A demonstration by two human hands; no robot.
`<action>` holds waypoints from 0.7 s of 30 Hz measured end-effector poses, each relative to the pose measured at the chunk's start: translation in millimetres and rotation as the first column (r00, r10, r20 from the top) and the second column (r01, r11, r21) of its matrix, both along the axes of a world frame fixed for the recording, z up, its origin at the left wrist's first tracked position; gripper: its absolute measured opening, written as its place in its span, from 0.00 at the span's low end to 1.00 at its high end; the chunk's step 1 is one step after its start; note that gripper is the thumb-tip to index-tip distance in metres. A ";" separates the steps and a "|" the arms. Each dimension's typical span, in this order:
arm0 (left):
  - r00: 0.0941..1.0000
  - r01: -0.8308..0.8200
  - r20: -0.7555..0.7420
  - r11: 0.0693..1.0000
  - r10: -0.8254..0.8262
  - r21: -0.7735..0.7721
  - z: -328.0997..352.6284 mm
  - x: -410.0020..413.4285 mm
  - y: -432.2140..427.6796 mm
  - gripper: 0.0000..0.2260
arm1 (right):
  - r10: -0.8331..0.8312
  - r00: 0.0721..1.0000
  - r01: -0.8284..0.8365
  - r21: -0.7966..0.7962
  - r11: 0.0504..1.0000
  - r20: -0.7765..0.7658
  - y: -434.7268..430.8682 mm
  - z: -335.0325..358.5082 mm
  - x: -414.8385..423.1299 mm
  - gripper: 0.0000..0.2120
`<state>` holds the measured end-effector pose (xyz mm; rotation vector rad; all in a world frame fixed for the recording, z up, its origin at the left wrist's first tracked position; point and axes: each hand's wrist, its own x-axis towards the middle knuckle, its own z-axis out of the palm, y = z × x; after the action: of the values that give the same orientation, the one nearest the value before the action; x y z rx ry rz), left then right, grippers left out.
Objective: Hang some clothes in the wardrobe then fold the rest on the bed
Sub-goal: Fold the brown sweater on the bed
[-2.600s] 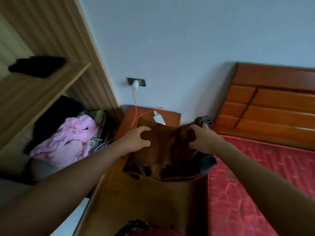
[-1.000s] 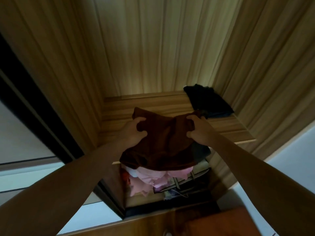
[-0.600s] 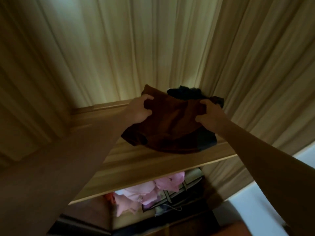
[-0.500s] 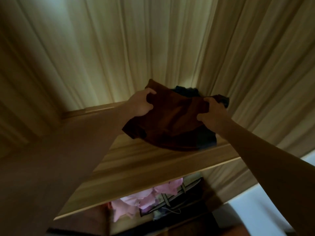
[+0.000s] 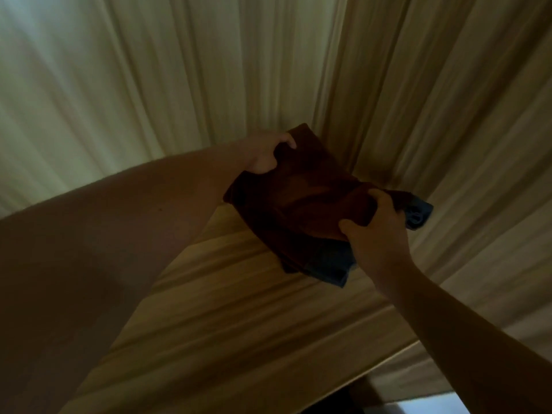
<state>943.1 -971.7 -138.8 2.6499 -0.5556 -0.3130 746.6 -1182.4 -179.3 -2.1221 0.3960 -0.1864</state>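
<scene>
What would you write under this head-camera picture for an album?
The left hand and right hand grip a folded brown garment, a dark blue cloth beneath, over a wooden wardrobe shelf.

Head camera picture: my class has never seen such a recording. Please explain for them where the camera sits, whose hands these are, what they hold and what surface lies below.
There is no machine here. A person wears one wide-angle camera on the head, so you look along their own bare arms. The left hand and the right hand each grip one side of a folded brown garment. A dark blue garment shows beneath it, in the same stack. Below lies a wooden wardrobe shelf, with the wardrobe's wooden walls behind and to the right. The stack is over the back of the shelf; whether it already rests there cannot be told. The picture is dim and slightly blurred.
</scene>
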 end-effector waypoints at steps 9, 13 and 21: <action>0.975 -0.017 0.211 0.913 -0.076 0.408 -66.9 54.3 -41.1 0.23 | 0.152 0.764 -0.107 0.109 0.988 -0.627 -19.0 -50.5 8.3 0.47; 0.994 -0.040 0.109 0.923 -0.002 0.383 -99.6 46.0 -45.5 0.31 | 0.116 0.828 -0.443 -0.514 0.734 -0.548 -29.4 -40.8 32.8 0.36; 0.958 -0.049 0.282 0.945 -0.046 0.323 -154.2 53.6 -35.5 0.30 | 0.259 0.862 -0.502 -0.662 0.556 -0.437 -11.3 -99.4 100.0 0.43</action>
<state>996.8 -1007.2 -293.0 3.0448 -0.6382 -0.0163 846.6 -1193.7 -278.7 -3.0481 -0.0372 0.2922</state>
